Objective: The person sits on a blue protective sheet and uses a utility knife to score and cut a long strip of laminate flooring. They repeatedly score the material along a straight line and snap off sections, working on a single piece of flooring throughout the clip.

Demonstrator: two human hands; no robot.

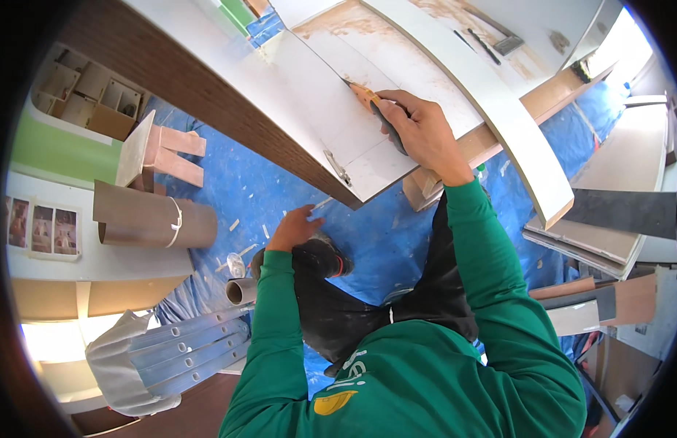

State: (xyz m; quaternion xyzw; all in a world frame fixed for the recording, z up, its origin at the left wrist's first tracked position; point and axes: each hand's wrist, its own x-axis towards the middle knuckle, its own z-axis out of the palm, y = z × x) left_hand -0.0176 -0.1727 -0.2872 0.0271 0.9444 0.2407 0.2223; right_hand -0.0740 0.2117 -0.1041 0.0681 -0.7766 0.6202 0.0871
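Observation:
My right hand (419, 131) is wrapped round a utility knife (369, 100) with an orange front and a dark grip. The knife's tip meets a thin line on the white panel (309, 109) in front of me, whose near side has a dark wood-grain edge (229, 91). Below the panel's corner my left hand (293, 228) hangs free, fingers loosely extended, holding nothing. A small metal fitting (337, 168) lies on the panel near that corner. To the right of my right hand, a long white board (484, 95) lies across the work surface.
Blue sheeting (236, 171) covers the floor. At left are a small wooden stool-like piece (170, 157), a tied brown roll (156, 214) and a cardboard tube (241, 292). Stacked boards (609, 190) stand at right. A black pen-like tool (484, 47) lies beyond the long board.

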